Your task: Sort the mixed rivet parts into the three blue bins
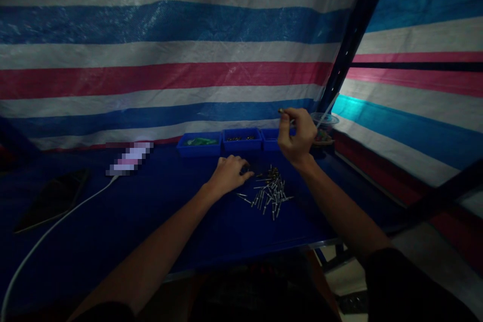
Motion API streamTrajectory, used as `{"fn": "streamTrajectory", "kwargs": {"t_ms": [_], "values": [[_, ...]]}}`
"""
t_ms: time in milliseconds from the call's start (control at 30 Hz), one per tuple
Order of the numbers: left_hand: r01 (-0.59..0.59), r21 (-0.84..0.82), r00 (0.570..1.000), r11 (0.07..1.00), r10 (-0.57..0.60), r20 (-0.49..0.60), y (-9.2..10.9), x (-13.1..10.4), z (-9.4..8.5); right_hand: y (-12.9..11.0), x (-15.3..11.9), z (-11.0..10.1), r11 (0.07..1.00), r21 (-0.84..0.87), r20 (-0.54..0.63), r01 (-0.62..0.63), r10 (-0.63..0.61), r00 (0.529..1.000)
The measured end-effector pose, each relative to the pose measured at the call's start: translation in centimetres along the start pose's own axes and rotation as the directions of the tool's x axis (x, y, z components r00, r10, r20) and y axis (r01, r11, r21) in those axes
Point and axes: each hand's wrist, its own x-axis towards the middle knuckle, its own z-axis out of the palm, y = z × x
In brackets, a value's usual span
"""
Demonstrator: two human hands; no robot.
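My right hand (298, 136) is raised above the right blue bin, thumb and forefinger pinching a small brass-coloured metal piece (280, 110). Its exact kind is too small to make out. Lower down, my left hand (229, 175) rests on the blue table with curved fingers, the thumb apart from the forefinger. Just right of it lies a loose pile of thin silver rivet-like pins (272, 195), with several small brass-coloured pieces (272, 173) at its far side. Dark small bits show by the left fingertips; I cannot tell whether they are touched.
Three blue bins line the back: one with green items (202, 141), one with small brass-coloured parts (241, 138), and a right bin (269, 140) partly behind my hand. A clear container (324, 119) stands right. Leftward lie a pixelated device (129, 159), white cable (75, 207) and dark tablet (53, 200).
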Motion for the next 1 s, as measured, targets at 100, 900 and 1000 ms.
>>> {"fn": "streamTrajectory", "kwargs": {"t_ms": [100, 900, 1000], "values": [[-0.017, 0.038, 1.000, 0.999, 0.017, -0.008, 0.5, -0.2, 0.1, 0.6, 0.6, 1.1, 0.979, -0.187, 0.282, -0.076, 0.128, 0.951], [0.176, -0.866, 0.945, 0.468, -0.327, 0.015, -1.3, 1.1, -1.1, -2.1, -5.4, 1.1, 0.949, 0.276, 0.699, -0.149, -0.092, 0.709], [0.182, -0.881, 0.957, 0.438, -0.286, 0.055, -1.2, 1.0, -0.8, -2.4, -5.3, 1.2, 0.972, 0.217, 0.704, -0.093, -0.090, 0.705]]}}
